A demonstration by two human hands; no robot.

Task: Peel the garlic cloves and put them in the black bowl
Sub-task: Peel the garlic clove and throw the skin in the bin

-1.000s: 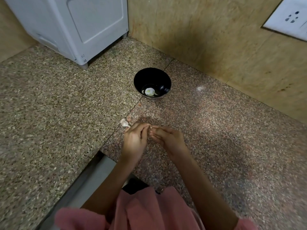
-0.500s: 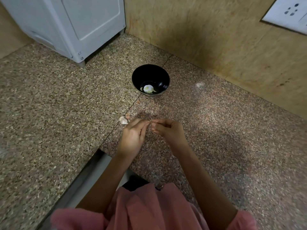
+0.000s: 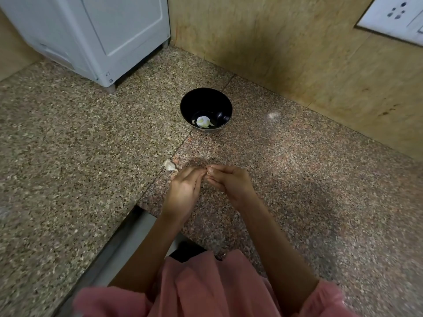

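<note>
bowl on counter near back wall, cloves in bowl, loose clove on counter just left of left hand, right hand beside it, fingertips meeting, appliance back left

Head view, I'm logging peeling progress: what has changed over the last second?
Nothing visibly moved, taken or released. The left hand and right hand stay fingertip to fingertip above the counter; anything between them is hidden. The black bowl and the loose garlic piece stay put.
</note>
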